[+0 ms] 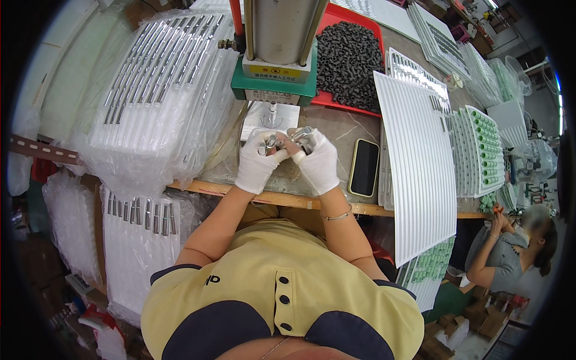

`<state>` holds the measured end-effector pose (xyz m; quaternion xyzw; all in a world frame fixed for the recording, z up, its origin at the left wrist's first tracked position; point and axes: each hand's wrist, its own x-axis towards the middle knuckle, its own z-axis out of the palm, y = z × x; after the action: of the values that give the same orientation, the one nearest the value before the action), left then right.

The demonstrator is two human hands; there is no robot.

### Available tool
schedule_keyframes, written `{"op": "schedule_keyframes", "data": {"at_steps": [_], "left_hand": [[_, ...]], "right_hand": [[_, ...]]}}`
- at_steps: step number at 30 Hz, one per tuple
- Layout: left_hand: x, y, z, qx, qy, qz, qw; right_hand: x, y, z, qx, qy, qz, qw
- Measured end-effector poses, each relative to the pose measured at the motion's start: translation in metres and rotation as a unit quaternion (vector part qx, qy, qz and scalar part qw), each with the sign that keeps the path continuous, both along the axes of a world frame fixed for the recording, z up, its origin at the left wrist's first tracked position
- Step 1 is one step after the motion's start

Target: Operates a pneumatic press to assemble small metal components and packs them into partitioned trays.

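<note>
Both my hands wear white gloves and meet over the workbench in front of a small press (275,45). My left hand (257,162) pinches short silver metal tubes (268,144) between thumb and fingers. My right hand (318,161) grips several more of the same silver tubes (302,135), touching the left hand's fingertips. The press has a steel cylinder on a green base, with a thin plunger (273,111) over a white plate just beyond my hands.
A black phone (363,167) lies right of my hands. A red tray (349,54) holds many black parts. White ribbed trays (420,168) stack at the right, bagged trays of metal tubes (159,84) at the left. Another person (510,246) sits at far right.
</note>
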<state>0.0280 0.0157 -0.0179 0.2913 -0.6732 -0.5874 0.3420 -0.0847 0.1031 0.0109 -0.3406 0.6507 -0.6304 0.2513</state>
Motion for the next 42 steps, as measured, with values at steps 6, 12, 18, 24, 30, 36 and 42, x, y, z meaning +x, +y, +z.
{"op": "schedule_keyframes", "data": {"at_steps": [6,12,18,24,30,36,42], "left_hand": [[-0.018,-0.057,0.011,-0.168,-0.049,0.105,0.979],[-0.009,-0.089,-0.008,-0.095,0.025,0.095,0.991],[0.041,-0.077,0.004,0.236,0.048,-0.026,0.970],[0.055,-0.053,0.033,0.191,-0.012,-0.051,0.980],[0.045,-0.023,0.034,0.031,-0.113,-0.164,0.980],[0.043,-0.002,0.038,-0.220,-0.113,-0.018,0.969],[0.053,0.000,0.049,-0.410,-0.098,0.079,0.903]], "right_hand": [[-0.028,-0.029,0.014,0.123,0.248,-0.053,0.959],[-0.024,-0.075,-0.004,0.216,0.238,-0.013,0.947],[-0.021,-0.078,-0.009,0.276,0.263,-0.002,0.925],[-0.012,-0.018,0.006,0.240,0.290,-0.026,0.926],[0.007,0.012,0.023,0.013,-0.079,0.094,0.992],[0.013,0.011,0.019,0.101,0.078,-0.013,0.992],[0.037,0.006,0.046,0.118,0.230,-0.042,0.965]]}}
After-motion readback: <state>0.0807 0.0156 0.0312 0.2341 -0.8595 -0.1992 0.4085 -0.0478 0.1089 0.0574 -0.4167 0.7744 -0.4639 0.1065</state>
